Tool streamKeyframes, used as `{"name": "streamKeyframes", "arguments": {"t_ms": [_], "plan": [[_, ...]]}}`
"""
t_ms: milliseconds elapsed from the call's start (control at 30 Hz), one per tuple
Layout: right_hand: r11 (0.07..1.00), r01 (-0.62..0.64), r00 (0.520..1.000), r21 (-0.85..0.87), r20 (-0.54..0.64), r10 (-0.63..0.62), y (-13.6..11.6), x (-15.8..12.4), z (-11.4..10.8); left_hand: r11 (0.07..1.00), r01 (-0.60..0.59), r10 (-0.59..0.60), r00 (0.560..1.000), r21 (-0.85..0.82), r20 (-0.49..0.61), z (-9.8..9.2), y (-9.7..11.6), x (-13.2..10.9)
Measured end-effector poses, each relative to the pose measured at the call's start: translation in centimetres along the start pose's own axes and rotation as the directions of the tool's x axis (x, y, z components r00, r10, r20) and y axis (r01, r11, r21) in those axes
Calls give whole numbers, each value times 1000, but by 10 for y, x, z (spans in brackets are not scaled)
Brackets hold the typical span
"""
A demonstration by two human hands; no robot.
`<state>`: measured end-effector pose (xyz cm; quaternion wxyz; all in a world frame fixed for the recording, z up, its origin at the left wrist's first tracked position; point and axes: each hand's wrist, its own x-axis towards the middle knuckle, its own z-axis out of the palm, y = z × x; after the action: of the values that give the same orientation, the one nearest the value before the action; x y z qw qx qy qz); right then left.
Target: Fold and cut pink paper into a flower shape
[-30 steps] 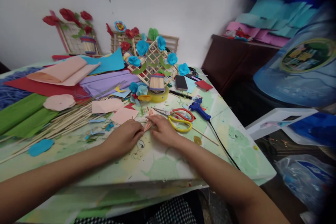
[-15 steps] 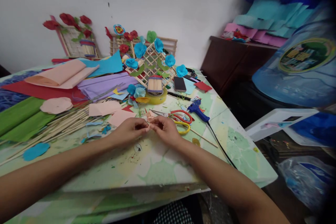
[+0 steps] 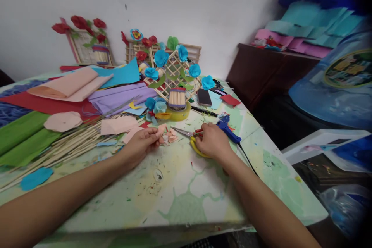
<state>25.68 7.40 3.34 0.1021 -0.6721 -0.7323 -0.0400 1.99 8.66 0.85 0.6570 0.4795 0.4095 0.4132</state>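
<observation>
Pale pink paper (image 3: 161, 130), a small piece, is pinched between the thumb and fingers of the left grip (image 3: 142, 143), in front of and slightly left of the wooden lattice (image 3: 176, 60) with its blue flowers (image 3: 161, 58). The right grip (image 3: 213, 139) curls over the handles of the scissors (image 3: 186, 132), in front of the lattice and to its right; how firmly it is closed I cannot tell. Pink scraps (image 3: 172, 135) lie on the surface (image 3: 116, 209) directly in front of the lattice. Right of the lattice are a phone (image 3: 204, 97) and, farther forward, a blue glue gun (image 3: 229, 131); left of it, folded purple paper (image 3: 120, 97).
</observation>
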Motion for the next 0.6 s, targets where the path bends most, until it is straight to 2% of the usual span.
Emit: {"name": "streamKeyframes", "arguments": {"t_ms": [133,200,267,400,533,600], "plan": [[999,33,991,-27,128,-29,0,-5,-4,969,33,-38,999,-245,-14,-3,2,1],[996,84,987,-10,142,-82,-1,-8,-5,937,57,-59,998,-346,6,-4,4,1],[994,97,987,45,127,-102,-3,-11,-3,897,97,-88,995,-431,41,-5,5,1],[992,33,995,125,93,-45,-5,-11,2,824,157,-106,987,-544,124,-6,9,1],[989,-21,1000,148,12,20,-6,-10,2,813,130,-53,987,-568,151,-6,11,1],[976,-48,999,212,-4,50,-6,-10,0,829,95,-22,990,-552,138,-6,10,1]]}}
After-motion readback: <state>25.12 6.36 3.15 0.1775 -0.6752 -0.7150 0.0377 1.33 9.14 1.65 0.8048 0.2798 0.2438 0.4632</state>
